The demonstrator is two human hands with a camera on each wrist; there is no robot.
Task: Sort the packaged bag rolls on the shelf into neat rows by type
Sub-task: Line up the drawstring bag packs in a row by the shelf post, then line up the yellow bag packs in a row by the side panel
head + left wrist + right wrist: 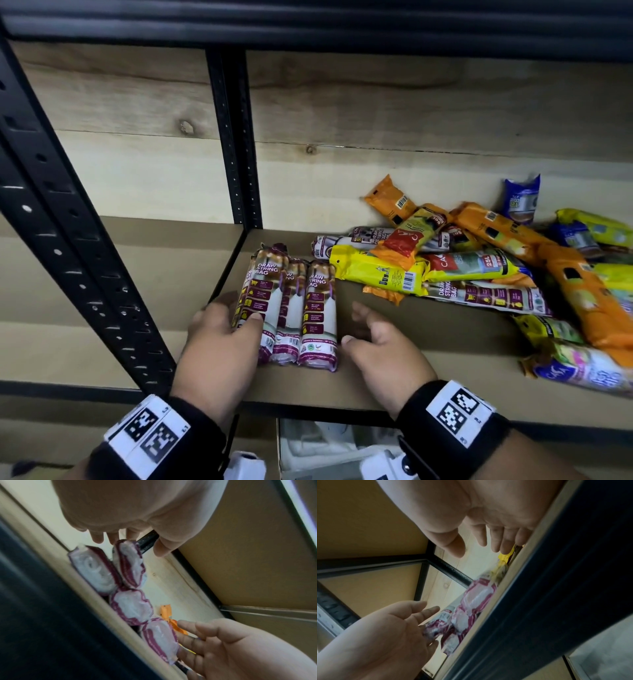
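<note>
Purple-and-white drawstring bag rolls (318,315) lie side by side, lengthwise, at the left of the shelf board (411,359). The left wrist view shows several roll ends (132,605), one perched on top at the left. My left hand (233,313) rests against the leftmost roll (255,294) with relaxed fingers, its thumb on the wrapper. My right hand (356,323) hovers open just right of the row, not holding anything. A loose heap of orange, yellow, blue and purple rolls (479,267) lies at the right.
A black perforated upright (236,154) stands behind the row; another slants at the front left (68,240). Wooden planks form the back wall. A white box (325,445) sits below the shelf. Bare board lies between the row and the heap.
</note>
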